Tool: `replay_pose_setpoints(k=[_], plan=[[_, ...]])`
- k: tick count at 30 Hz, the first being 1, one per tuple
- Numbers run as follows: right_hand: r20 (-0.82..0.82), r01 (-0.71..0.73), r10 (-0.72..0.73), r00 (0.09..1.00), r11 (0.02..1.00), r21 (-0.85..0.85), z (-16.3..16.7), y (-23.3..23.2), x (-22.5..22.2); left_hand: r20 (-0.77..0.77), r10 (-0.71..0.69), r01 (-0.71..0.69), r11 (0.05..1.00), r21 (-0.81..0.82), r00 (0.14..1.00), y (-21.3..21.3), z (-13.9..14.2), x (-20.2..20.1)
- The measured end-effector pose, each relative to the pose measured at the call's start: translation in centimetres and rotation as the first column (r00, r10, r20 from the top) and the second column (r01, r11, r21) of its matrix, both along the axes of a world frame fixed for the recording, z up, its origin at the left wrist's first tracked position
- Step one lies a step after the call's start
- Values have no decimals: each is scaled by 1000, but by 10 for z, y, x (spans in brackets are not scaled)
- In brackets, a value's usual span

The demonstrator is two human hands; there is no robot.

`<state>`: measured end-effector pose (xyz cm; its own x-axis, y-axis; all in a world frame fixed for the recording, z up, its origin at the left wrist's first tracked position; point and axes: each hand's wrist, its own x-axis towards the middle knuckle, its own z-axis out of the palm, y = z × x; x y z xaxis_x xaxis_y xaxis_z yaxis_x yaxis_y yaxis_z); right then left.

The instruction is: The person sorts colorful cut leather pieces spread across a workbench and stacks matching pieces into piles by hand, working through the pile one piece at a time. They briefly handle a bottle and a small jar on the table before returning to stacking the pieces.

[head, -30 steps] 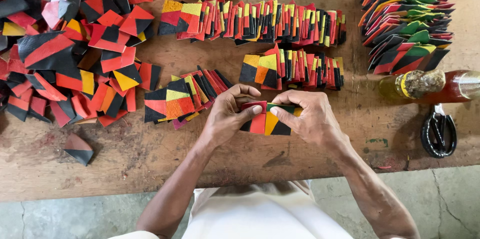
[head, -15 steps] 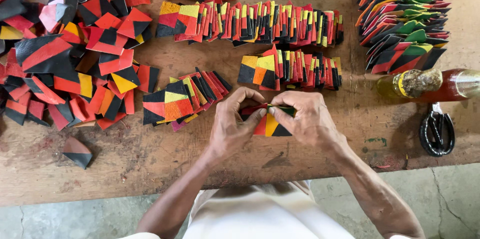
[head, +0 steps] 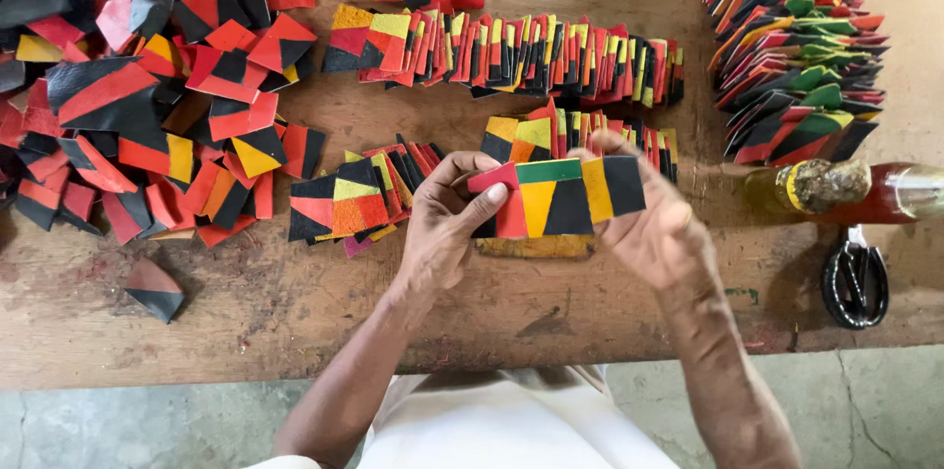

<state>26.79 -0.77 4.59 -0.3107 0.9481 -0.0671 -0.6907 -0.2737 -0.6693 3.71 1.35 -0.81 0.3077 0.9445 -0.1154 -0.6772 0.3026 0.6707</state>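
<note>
A worn wooden desk runs under both hands and carries everything. Far to the left of the left hand lies a loose heap of red, black and yellow scraps. Beyond the hands, a long row of patchwork pieces stands on edge, with a shorter row just behind the fingers. Up to the right of the right hand sits a fanned stack with green in it. A small overlapped bunch lies just left of the left hand.

The patchwork strip (red, green, yellow and black panels) is held up above the desk between the two hands. The left hand pinches its red end, thumb on the front; the right hand grips the black end, fingers curled behind it.

To the right of the right hand lies a bottle on its side, and nearer the desk edge, black scissors.
</note>
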Motion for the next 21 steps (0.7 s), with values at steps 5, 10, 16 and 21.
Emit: replay_pose_setpoints(k=[5,10,16,21], plan=[[283,172,-149,947,983,-59,-32,-29,-27,-160,-25,33,998,46,987,-1,10,11],[368,380,-343,865,924,-32,-45,-31,-32,-250,-160,168,986,11,955,-1,9,10],[439,350,-334,834,936,46,-33,-27,-34,-275,-227,241,970,18,934,2,3,3],[528,396,-394,752,911,116,-31,-27,-34,-77,-295,288,953,-91,952,3,0,7]])
